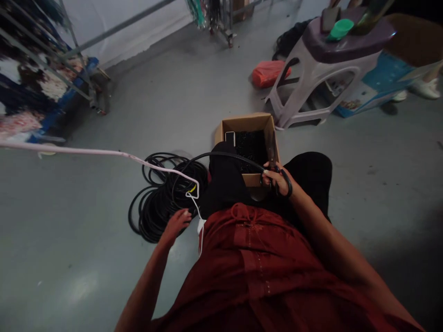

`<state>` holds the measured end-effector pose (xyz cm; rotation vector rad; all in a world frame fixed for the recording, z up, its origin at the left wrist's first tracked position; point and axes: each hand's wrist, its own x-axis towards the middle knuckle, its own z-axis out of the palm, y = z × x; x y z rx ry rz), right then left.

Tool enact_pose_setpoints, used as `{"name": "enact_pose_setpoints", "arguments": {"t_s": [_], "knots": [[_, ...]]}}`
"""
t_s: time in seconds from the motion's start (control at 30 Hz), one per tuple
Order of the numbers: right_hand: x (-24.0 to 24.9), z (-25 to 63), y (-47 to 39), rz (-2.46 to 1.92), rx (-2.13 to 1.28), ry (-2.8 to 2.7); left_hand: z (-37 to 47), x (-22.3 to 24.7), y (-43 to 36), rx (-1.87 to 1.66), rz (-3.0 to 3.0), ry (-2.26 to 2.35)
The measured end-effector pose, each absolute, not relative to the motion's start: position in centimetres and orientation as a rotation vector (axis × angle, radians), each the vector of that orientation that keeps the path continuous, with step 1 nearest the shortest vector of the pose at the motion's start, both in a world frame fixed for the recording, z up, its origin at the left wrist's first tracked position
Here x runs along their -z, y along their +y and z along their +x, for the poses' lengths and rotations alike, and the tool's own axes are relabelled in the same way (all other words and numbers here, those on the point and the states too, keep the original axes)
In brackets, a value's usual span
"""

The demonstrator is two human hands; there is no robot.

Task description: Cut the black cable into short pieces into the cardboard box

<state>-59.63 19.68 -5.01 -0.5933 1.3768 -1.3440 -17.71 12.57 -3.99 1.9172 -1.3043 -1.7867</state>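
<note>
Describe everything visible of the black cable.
The black cable looks flexible, like rubber or plastic. Most lies in loose, overlapping loops on the grey floor, beside the person's left leg. One length arches over that leg to the right hand, which appears to pinch it beside the scissors. Whether the left hand touches it is unclear.

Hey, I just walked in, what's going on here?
A person's right hand holds scissors and a black cord by the near side of a cardboard box with dark contents. The cord arches over from the coiled heap on the floor. The left hand, seemingly empty, is by that heap; whether they touch is unclear.
</note>
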Motion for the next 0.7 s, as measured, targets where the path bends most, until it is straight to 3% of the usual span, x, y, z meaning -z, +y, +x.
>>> {"name": "enact_pose_setpoints", "arguments": {"t_s": [0.17, 0.37, 0.53, 0.7], "knots": [[7.0, -59.1, 20.1, -0.607, 1.293, 1.378, -19.1, 5.3, 18.0, 2.013, 1.777, -1.234], [7.4, -58.7, 20.4, -0.577, 1.298, 1.364, -18.2, 6.3, 18.0, 2.101, 1.733, -1.095], [7.5, -58.4, 20.4, -0.541, 1.336, 1.325, -17.5, 7.6, 18.1, 2.458, 1.570, -0.799], [7.6, -58.2, 20.3, -0.518, 1.373, 1.297, -17.5, 7.8, 17.9, 2.551, 1.418, -0.678]]}}
